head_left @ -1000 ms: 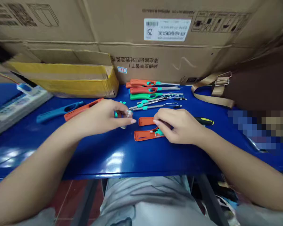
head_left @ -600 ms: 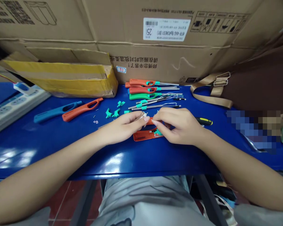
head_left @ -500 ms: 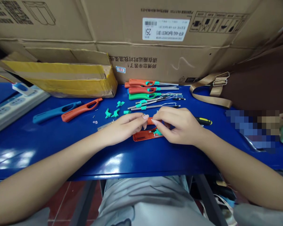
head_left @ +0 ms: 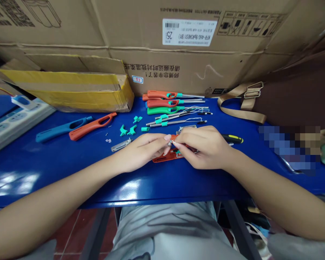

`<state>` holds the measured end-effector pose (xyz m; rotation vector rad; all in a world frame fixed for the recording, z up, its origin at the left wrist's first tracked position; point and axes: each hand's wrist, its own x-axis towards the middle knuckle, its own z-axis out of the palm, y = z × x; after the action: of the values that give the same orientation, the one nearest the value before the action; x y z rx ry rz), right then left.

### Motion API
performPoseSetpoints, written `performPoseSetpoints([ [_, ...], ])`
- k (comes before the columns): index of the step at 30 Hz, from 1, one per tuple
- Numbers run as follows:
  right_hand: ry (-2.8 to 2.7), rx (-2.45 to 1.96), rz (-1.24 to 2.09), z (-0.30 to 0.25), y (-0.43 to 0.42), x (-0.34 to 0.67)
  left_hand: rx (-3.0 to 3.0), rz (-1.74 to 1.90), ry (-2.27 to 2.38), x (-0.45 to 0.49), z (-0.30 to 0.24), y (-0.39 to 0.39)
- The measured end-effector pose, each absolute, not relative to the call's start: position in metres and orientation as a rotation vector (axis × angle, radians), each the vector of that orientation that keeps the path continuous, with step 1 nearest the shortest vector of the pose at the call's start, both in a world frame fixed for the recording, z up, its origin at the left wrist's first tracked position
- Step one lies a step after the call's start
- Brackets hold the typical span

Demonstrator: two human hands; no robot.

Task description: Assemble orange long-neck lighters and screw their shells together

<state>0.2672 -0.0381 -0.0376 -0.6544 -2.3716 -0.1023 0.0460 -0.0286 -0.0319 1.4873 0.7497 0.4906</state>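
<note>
One tiny shiny part is pinched in the left hand. The right hand is at its end; I cannot tell if it grips. Under them, an orange shell lies on the blue table, well back from the front edge.

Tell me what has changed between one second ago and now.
The left hand has moved rightward, bringing a small, mostly hidden part up to the right hand and uncovering the loose green pieces. The right hand shifted little. The lighters and blue handle stayed put.
</note>
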Motion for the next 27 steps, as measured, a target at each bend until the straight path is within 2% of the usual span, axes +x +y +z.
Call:
performPoseSetpoints([
  [13, -2.372, -0.657, -0.127, -0.039, -0.038, 0.268, 1.677, 0.525, 0.79, 0.045, -0.035, -0.034],
  [27, -2.332, -0.604, 0.041, -0.04, -0.043, 0.263, 1.718, 0.503, 0.73, 0.044, -0.03, -0.039],
])
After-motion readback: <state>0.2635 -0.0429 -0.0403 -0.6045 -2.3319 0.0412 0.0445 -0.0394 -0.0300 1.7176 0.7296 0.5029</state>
